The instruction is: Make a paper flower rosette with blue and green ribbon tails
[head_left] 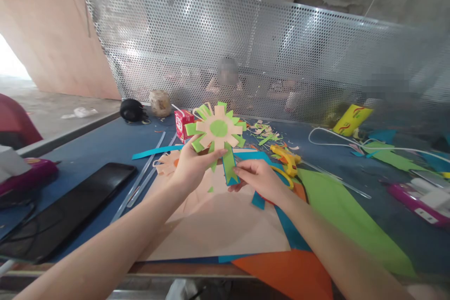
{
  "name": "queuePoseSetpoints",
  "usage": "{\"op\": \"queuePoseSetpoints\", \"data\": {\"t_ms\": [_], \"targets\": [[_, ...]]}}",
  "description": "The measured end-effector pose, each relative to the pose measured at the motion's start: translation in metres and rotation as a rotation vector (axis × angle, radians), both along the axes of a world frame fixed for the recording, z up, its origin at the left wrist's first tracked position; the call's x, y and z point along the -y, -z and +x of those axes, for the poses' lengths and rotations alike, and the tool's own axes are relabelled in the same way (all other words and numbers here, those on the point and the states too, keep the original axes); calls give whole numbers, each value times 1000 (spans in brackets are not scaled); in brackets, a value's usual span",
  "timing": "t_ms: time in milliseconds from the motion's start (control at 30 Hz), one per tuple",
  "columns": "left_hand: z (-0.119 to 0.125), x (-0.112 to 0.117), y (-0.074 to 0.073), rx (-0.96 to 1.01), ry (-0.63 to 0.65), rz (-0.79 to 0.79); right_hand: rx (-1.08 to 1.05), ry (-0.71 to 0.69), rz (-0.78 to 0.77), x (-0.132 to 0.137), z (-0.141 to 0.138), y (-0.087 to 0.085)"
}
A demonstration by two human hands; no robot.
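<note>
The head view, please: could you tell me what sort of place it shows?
Probably a paper-craft bench in a bare industrial hall: a paper flower, a yellow glue gun beside paper scraps, and a perforated metal screen.

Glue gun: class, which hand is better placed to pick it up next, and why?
Probably the right. The right hand sits just beside the yellow glue gun, pinching only the green strip; the left hand holds up the paper flower, farther away.

Person [228, 75] blurred, orange paper [291, 274] edge-cut
</note>
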State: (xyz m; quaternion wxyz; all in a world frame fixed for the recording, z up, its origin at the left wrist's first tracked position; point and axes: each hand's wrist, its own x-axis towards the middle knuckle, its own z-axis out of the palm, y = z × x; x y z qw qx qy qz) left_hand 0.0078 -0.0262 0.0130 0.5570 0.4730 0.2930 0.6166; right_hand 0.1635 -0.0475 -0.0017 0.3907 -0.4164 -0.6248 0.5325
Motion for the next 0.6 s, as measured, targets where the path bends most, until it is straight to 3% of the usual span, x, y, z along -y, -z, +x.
{"op": "queuePoseSetpoints", "data": {"t_ms": [133, 233, 367, 500, 600], "targets": [[0, -2, -1, 26, -67, 8, 56, -13, 51, 0, 3, 0], [-3, -2, -5, 30, -132, 16, 264, 29, 198, 0, 12, -6], [-9, 1, -11, 6, -228, 37, 815, 353, 445, -1, 31, -16], [-11, 10, -14, -86, -340, 102, 1361, 450, 252, -2, 47, -8], [-11, 15, -11, -160, -380, 160, 1474, 352, 184, 2, 55, 7]]}}
